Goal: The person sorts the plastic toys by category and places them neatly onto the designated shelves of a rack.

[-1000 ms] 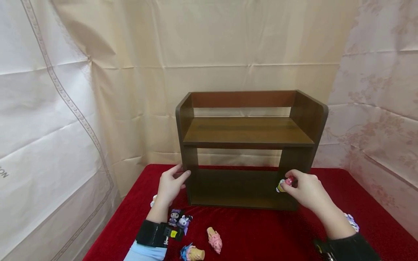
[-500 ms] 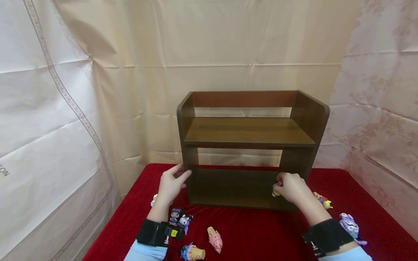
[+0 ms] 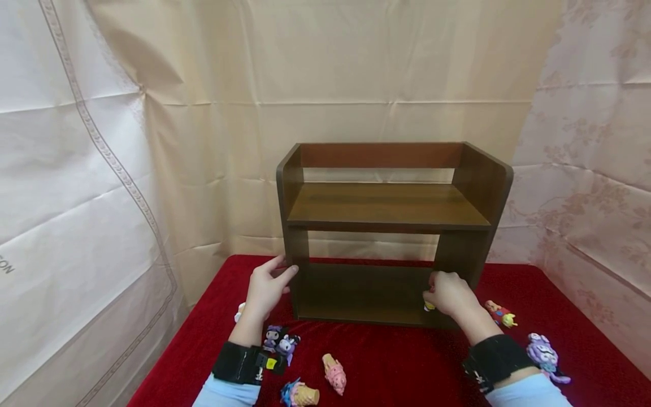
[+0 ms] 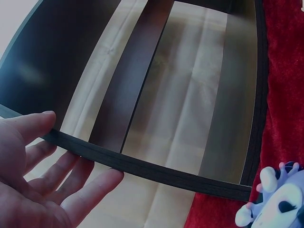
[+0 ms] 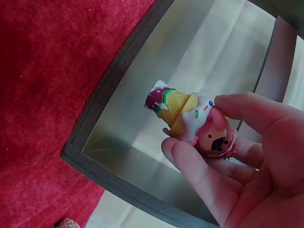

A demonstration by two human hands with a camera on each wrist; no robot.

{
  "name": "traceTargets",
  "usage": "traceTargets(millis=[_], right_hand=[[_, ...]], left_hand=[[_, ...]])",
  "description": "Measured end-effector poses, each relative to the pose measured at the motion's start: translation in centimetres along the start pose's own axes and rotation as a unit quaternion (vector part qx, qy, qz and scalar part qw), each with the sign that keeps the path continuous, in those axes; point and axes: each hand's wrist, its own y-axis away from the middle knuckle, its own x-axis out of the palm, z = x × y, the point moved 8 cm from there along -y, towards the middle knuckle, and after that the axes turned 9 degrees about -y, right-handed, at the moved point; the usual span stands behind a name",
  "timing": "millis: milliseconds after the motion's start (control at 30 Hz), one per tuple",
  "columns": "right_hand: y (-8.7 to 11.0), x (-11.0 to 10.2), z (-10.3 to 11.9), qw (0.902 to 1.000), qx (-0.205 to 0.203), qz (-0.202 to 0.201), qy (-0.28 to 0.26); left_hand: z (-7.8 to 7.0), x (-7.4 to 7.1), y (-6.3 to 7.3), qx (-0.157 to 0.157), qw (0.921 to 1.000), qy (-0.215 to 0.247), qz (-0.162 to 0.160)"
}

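Observation:
A small toy figurine (image 5: 190,116) with a pink head, white icing and a yellow cone-shaped body is pinched between the thumb and fingers of my right hand (image 3: 450,293). In the head view it is mostly hidden behind that hand, low at the right end of the bottom compartment; whether it touches the board is unclear. The brown two-tier shelf (image 3: 386,204) stands on red cloth. At its left side panel, my left hand (image 3: 268,287) holds the edge, thumb at the front and fingers along the outer side.
Near my left forearm lie two purple figurines (image 3: 280,342) and a white item (image 3: 239,312). A pink ice-cream toy (image 3: 334,374) and a blue-topped cone toy (image 3: 300,393) lie in front. To the right are a red-and-yellow figurine (image 3: 500,314) and a purple figurine (image 3: 545,356). Fabric hangs behind.
My right hand has moved left and slightly down into the bottom compartment with the toy figurine, uncovering the figurines at right. My left hand stays at the side panel.

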Motion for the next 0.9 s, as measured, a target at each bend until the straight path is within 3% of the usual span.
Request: traceTargets(millis=[433,700,900], right_hand=[[-0.4,1.4,-0.7,0.9999,0.015,-0.003,0.005],[-0.2,1.6,-0.8,0.9976,0.054,0.041,-0.014],[-0.3,2.1,-1.3,0.9981,0.043,0.043,-0.007]], left_hand=[[0.0,0.1,0.0,-0.005,0.9999,0.007,0.006],[0.0,0.0,0.0,-0.001,0.9999,0.012,0.006],[0.0,0.1,0.0,-0.001,1.0,0.008,0.006]])
